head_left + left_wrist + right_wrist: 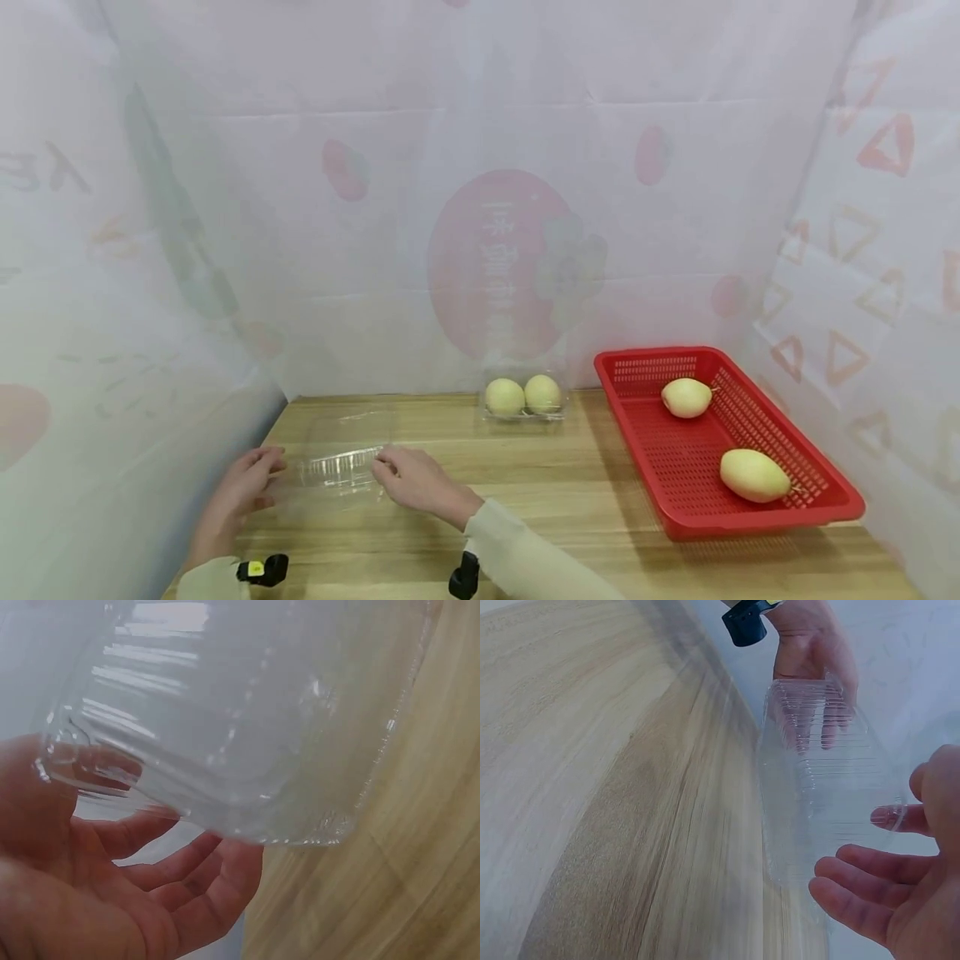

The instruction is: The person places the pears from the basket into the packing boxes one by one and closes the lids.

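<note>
White printed sheets hang around a wooden table; over its left part, the left hand holds one end of a clear container, the right hand pinches the other; farther back, a clear box contains two pale fruits; at right, a red basket has two more.

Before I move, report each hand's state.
Left hand: holding the clear plastic container by one end.
Right hand: holding its opposite end.
</note>
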Motion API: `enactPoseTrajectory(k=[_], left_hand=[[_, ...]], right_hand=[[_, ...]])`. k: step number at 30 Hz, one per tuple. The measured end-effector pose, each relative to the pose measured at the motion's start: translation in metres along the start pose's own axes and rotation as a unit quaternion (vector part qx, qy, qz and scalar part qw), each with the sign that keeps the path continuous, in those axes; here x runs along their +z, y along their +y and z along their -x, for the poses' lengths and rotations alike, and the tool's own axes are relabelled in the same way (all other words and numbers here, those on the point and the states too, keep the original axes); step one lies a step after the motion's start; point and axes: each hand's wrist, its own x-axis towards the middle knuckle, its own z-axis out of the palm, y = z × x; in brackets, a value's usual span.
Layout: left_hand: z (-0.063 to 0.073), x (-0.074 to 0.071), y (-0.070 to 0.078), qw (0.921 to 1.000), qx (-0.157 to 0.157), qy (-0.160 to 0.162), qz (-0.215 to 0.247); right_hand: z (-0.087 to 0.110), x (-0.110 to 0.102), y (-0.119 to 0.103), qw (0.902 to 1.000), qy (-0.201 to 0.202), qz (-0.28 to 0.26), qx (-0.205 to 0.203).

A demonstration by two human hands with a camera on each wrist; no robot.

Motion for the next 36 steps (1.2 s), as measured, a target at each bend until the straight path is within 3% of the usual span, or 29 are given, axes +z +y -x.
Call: enactPoseTrajectory(k=[5, 11, 22, 30, 36], left_hand=[[-0.004, 0.006, -0.007, 0.9998, 0.003, 0.004, -0.018], [-0.009, 0.015, -0.011, 0.9997, 0.019, 0.010, -0.006], [-0.010, 0.036, -0.013, 0.9991, 0.015, 0.023, -0.032], [-0.012, 0.047, -0.016, 0.9985, 0.035, 0.029, -0.031], [-0.011, 0.056, -0.017, 0.9991, 0.032, 0.020, -0.023]], right_hand=[[0.006, -0.001, 0.006, 1.0000, -0.003, 0.004, 0.002], [0.009, -0.005, 0.010, 0.9998, 0.012, 0.013, 0.001], [0.020, -0.007, 0.020, 0.9991, 0.038, 0.016, 0.004], [0.026, -0.009, 0.026, 0.9984, 0.033, -0.009, 0.044], [0.031, -0.007, 0.034, 0.9952, 0.029, -0.052, 0.077]])
